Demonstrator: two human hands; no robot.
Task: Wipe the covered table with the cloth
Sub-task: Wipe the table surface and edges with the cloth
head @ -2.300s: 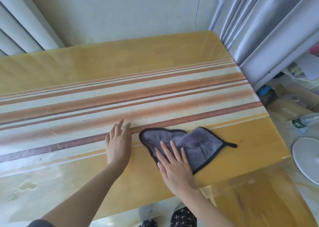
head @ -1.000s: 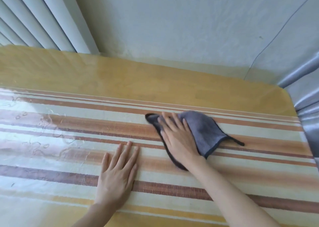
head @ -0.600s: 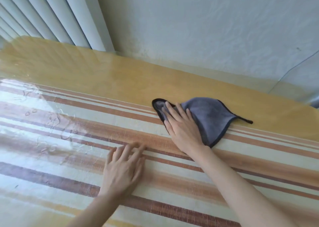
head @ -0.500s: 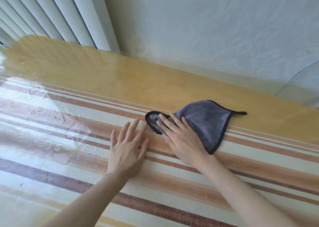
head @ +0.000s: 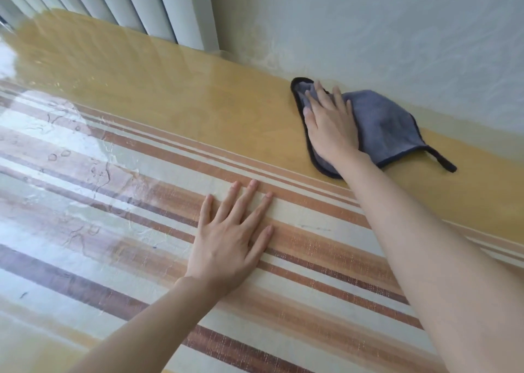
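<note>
Under the flat, spread right hand (head: 330, 124) lies a grey, black-edged cloth (head: 387, 130).

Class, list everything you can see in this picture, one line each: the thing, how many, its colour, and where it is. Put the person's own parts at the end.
Table: one, yellow wood under a clear glossy cover, fills the lower frame up to the wall.
Striped runner: one, cream with brown, orange and purple stripes, under the cover along the table's middle.
Cloth: one, grey with dark edging and a hanging loop, flat on the table's far side by the wall.
Wall: one, pale grey-green, behind the table.
Curtain: one, pale grey pleats, upper left.
Left hand: one, flat on the runner, fingers spread, holding nothing.
Right hand: one, palm pressed flat on the cloth, no closed grip.
</note>
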